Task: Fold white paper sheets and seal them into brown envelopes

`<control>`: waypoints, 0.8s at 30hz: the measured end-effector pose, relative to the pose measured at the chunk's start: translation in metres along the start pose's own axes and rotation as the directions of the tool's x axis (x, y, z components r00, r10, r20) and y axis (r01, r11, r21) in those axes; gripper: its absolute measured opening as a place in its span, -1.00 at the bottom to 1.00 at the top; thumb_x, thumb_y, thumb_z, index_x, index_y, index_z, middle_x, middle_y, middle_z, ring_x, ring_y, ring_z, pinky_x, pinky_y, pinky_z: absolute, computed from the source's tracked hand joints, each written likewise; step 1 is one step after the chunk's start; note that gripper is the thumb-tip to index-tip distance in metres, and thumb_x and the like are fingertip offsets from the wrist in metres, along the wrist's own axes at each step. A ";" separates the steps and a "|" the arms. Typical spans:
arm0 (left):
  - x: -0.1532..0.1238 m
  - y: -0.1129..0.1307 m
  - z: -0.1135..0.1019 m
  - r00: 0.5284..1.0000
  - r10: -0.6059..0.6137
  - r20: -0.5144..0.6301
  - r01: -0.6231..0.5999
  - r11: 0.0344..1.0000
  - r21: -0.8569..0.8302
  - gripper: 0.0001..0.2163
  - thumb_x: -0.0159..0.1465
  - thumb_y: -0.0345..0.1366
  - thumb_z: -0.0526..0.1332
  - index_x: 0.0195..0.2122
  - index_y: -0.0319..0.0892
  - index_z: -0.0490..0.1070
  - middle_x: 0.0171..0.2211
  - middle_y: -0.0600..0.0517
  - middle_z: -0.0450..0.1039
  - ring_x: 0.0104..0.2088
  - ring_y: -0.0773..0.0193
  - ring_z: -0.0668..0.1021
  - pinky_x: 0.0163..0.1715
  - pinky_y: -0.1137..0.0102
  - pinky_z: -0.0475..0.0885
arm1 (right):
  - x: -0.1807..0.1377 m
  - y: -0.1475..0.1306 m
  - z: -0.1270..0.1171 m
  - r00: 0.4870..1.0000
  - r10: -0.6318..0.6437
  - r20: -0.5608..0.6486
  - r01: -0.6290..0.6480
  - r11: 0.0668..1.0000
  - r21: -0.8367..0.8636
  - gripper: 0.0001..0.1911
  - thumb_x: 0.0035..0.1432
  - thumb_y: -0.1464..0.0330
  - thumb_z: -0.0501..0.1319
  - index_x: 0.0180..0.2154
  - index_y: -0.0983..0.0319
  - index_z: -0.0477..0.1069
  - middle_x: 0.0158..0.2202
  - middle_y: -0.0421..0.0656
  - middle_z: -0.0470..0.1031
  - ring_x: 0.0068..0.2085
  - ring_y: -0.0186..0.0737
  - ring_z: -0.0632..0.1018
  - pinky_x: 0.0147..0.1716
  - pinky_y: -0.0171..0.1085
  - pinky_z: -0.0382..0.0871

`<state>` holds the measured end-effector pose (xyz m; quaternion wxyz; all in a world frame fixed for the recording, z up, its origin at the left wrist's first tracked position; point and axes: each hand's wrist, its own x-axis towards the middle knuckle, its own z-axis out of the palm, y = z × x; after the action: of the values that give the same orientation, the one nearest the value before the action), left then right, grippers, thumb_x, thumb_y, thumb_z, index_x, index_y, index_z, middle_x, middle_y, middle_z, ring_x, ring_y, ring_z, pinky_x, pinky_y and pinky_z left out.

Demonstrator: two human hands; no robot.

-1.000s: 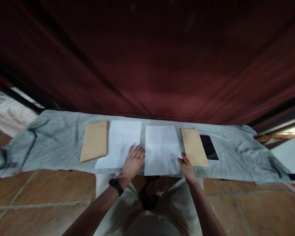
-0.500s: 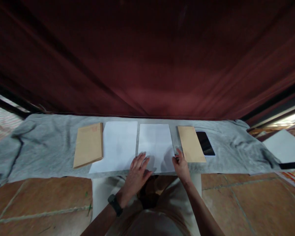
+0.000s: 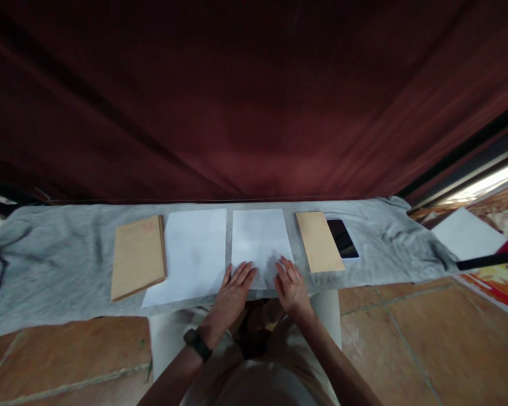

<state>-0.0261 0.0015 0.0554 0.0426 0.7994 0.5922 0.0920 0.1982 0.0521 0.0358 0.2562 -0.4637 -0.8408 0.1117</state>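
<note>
In front of me a sheet of white paper lies on a grey cloth. My left hand rests on its lower left corner, fingers stretched out. On the lower right part of the same sheet lies my right hand, its fingers extended and slightly bent. To the left is a second, larger area of white paper, partly under a stack of brown envelopes. A single brown envelope lies to the right of my right hand.
A phone with a dark screen sits partly beside the right envelope. The grey cloth covers a narrow surface. Behind it hangs a dark red curtain. At far right are a white sheet and a colourful printed item.
My right hand has moved left from the sheet's right edge onto the paper, and its fingers have straightened. My left hand stays at the lower left corner. The view has shifted slightly.
</note>
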 end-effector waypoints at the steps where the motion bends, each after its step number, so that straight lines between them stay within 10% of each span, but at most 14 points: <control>1: 0.003 -0.001 0.000 1.000 0.014 -0.003 -0.014 1.000 0.003 -0.39 0.25 -0.64 -0.06 0.31 -0.12 0.25 0.36 -0.07 0.21 0.37 0.13 0.24 0.37 -0.05 0.08 | 0.000 -0.003 0.000 0.999 -0.033 0.032 0.033 0.999 -0.005 -0.51 0.37 0.35 0.04 0.29 0.26 0.25 0.34 0.08 0.24 0.35 0.09 0.24 0.24 0.12 0.26; 13: 0.002 -0.007 0.003 0.999 0.044 0.013 -0.043 0.998 -0.055 -0.48 0.32 -0.40 0.10 0.33 -0.11 0.20 0.38 -0.11 0.17 0.38 0.10 0.21 0.35 -0.04 0.10 | -0.008 -0.002 0.000 0.978 -0.154 0.141 0.163 0.985 -0.060 -0.44 0.33 0.30 0.17 0.31 0.20 0.24 0.36 0.00 0.24 0.35 0.01 0.27 0.32 0.09 0.15; 24: 0.082 -0.002 0.010 0.982 -0.125 -0.138 0.123 0.992 -0.027 -0.54 0.42 -0.18 0.05 0.30 -0.22 0.26 0.36 -0.25 0.18 0.38 -0.06 0.22 0.31 -0.12 0.14 | -0.010 -0.008 0.001 0.986 -0.138 0.098 0.144 0.987 -0.065 -0.43 0.36 0.28 0.12 0.35 0.17 0.18 0.36 -0.02 0.24 0.34 0.00 0.28 0.33 0.10 0.10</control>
<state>-0.0031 0.0803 0.0533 0.0142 0.7521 0.6415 0.1505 0.1967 0.0393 0.0347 0.2073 -0.4062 -0.8859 0.0846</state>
